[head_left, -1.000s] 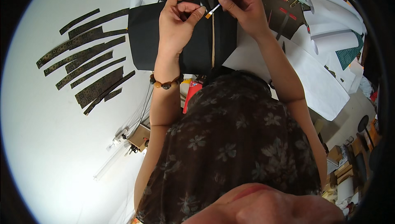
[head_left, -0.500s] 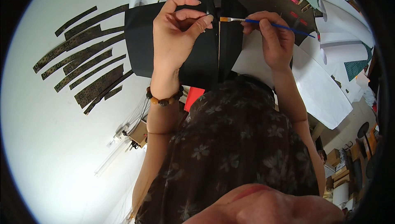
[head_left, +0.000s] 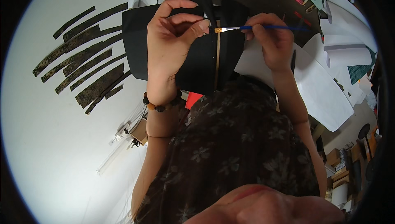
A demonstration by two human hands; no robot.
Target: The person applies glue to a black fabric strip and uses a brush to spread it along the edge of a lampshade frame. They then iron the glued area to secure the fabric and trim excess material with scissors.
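- Paintbrush [head_left: 233, 28]: over the black sheet [head_left: 138, 43], bristles near the left thumb.
- Right hand [head_left: 274, 39]: thumb and fingers pinch the blue handle.
- Left hand [head_left: 170, 45]: thumb and a finger pinch a dark strip [head_left: 207, 3]; another finger sits apart.
- I can't tell if the bristles touch the strip; its lower end is hidden.

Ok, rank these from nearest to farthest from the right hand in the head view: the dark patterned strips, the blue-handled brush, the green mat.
From the right hand:
1. Blue-handled brush: held in its fingers.
2. Green mat: off to the right.
3. Dark patterned strips: far left, beyond the other hand.
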